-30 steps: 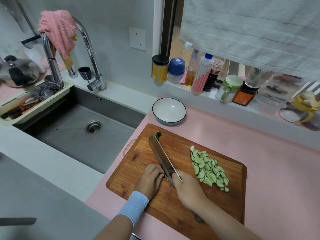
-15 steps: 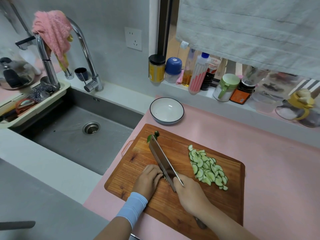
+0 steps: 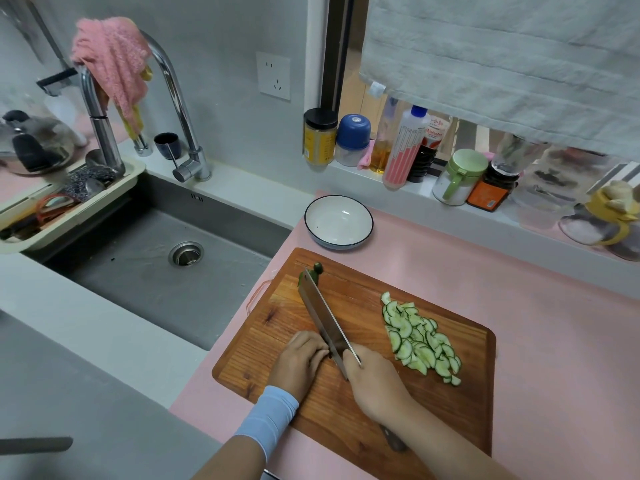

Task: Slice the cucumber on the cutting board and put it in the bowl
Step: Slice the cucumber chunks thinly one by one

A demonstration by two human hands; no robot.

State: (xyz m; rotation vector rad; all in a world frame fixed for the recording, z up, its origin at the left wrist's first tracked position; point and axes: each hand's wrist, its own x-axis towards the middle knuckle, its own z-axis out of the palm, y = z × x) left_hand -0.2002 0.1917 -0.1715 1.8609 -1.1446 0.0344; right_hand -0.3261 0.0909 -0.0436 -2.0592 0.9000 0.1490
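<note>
A wooden cutting board [image 3: 460,403] lies on the pink counter. A pile of cucumber slices [image 3: 417,337] sits on its right half. A small green cucumber end [image 3: 318,270] lies near the board's far edge, by the knife tip. My right hand [image 3: 375,382] grips a cleaver [image 3: 323,318] whose blade points away from me. My left hand [image 3: 299,362] rests curled on the board against the blade's left side; whatever it holds is hidden under the fingers. A white bowl [image 3: 338,221] with a dark rim stands beyond the board, nothing in it.
A steel sink [image 3: 166,271] with a tall faucet [image 3: 180,109] lies to the left. Bottles and jars [image 3: 405,147] line the windowsill behind the bowl. A dish rack [image 3: 65,209] sits over the sink's far left. Pink counter [image 3: 561,358] stretches right of the board.
Both hands and the cleaver have stayed at the same spot on the board; only the camera view has shifted slightly.
</note>
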